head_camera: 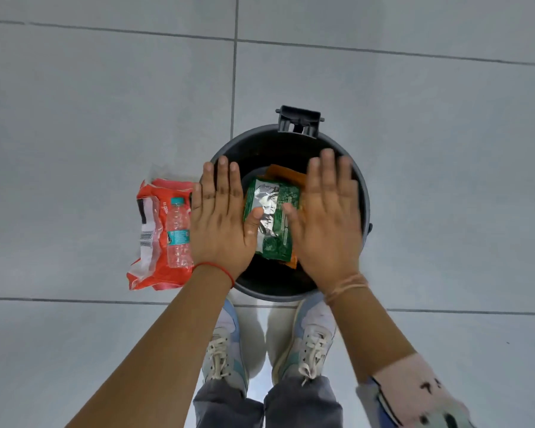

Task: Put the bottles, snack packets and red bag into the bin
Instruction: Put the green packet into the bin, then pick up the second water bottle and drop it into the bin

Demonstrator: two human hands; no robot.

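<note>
The bin (363, 193) stood on the floor (105, 103) just ahead of my shoes (309, 341). Two snack packets (278, 217) lay inside it, one on top of the other. To the bin's left, touching its side, a bag (155, 242) lay flat on the floor with a bottle (177, 233) on it.

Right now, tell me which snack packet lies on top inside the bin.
The green packet with the silvery patch lies on top. The orange packet sits beneath it, only its edges showing.

Bright, even, soft light — faint shadows; right hand (328, 217) slightly motion-blurred, edges perhaps bowed.
</note>
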